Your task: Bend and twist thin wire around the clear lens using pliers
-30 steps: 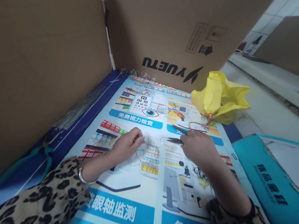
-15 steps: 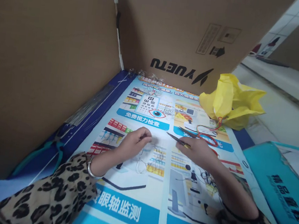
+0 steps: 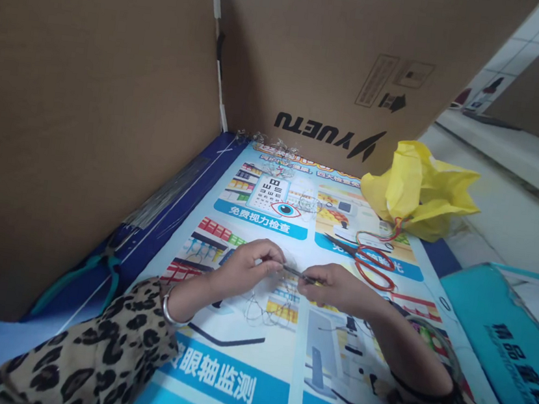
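My left hand (image 3: 254, 267) is closed in a pinch near the middle of the poster. Fine wire (image 3: 266, 310) lies in loose loops just below its fingertips, and a thin strand appears to be between them. In my right hand (image 3: 332, 287) is a slim dark pointed tool (image 3: 294, 272), its tip touching or almost touching the left fingertips. The exact kind of tool is hidden by the fingers. Beyond the right hand lie red-handled scissors (image 3: 375, 267), their dark blades pointing left.
Cardboard panels (image 3: 337, 53) stand at the back and left. A yellow paper piece (image 3: 418, 187) with red cord is at the back right, a teal box (image 3: 502, 348) at the right. Teal-handled pliers (image 3: 107, 264) lie left beside thin rods (image 3: 162, 195). Tangled wire (image 3: 280, 151) sits at the back.
My right hand has moved slightly left and down, bringing the tool's tip to the left fingertips. My left hand has shifted slightly right. More of the scissors' red handles now shows.
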Action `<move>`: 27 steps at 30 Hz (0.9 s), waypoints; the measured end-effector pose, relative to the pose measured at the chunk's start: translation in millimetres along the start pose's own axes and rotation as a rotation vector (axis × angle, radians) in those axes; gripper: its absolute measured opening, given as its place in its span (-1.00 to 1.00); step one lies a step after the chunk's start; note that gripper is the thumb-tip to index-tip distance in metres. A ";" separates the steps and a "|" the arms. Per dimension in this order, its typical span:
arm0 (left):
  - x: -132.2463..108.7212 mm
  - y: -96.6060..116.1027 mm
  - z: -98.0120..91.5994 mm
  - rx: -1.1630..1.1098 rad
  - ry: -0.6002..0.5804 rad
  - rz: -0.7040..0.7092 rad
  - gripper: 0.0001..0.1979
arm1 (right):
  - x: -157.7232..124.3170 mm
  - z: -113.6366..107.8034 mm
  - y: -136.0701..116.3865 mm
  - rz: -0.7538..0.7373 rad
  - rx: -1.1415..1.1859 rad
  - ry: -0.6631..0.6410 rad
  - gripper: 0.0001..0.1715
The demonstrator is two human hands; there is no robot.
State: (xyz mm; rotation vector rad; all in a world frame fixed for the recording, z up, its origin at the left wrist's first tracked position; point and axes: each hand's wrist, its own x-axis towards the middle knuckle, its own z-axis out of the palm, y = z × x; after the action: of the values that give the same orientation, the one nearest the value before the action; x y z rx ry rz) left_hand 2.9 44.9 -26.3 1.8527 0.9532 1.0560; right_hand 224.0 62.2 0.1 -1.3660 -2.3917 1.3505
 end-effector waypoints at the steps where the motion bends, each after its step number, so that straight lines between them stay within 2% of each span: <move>1: -0.1 -0.3 -0.2 0.032 0.020 0.002 -0.93 | -1.1 -1.7 -1.2 -0.017 -0.103 0.031 -0.71; 4: -0.4 -0.6 -0.9 0.115 0.052 0.024 -0.92 | -6.5 -10.3 -4.4 -0.006 -0.336 0.143 -0.71; 9: -0.3 -0.4 -0.1 0.203 0.003 0.110 -0.90 | -13.9 -19.5 -10.6 0.019 -0.447 0.242 -0.72; 13: -0.4 -0.5 0.8 0.241 -0.031 0.140 -0.90 | -12.3 -11.1 -15.7 -0.016 -0.541 0.287 -0.68; 18: -1.9 -0.8 1.7 0.243 -0.027 0.133 -0.91 | -7.5 0.1 -16.5 0.009 -0.583 0.325 -0.71; 21: -3.4 -0.7 2.6 0.211 0.011 0.090 -0.92 | -4.3 2.9 -11.2 0.051 -0.598 0.391 -0.71; 24: -4.1 -0.5 2.6 0.194 0.060 -0.026 -0.92 | -1.0 7.7 -2.1 0.135 -0.575 0.511 -0.69; 27: -3.3 -1.1 2.2 0.152 0.133 -0.142 -0.91 | 0.8 18.1 6.3 0.131 -0.472 0.625 -0.67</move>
State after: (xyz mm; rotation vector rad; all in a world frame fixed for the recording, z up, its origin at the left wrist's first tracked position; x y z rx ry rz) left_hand 3.4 41.9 -29.1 1.8224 1.2546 1.0548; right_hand 219.6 52.4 -15.8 -1.7396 -2.2519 0.2704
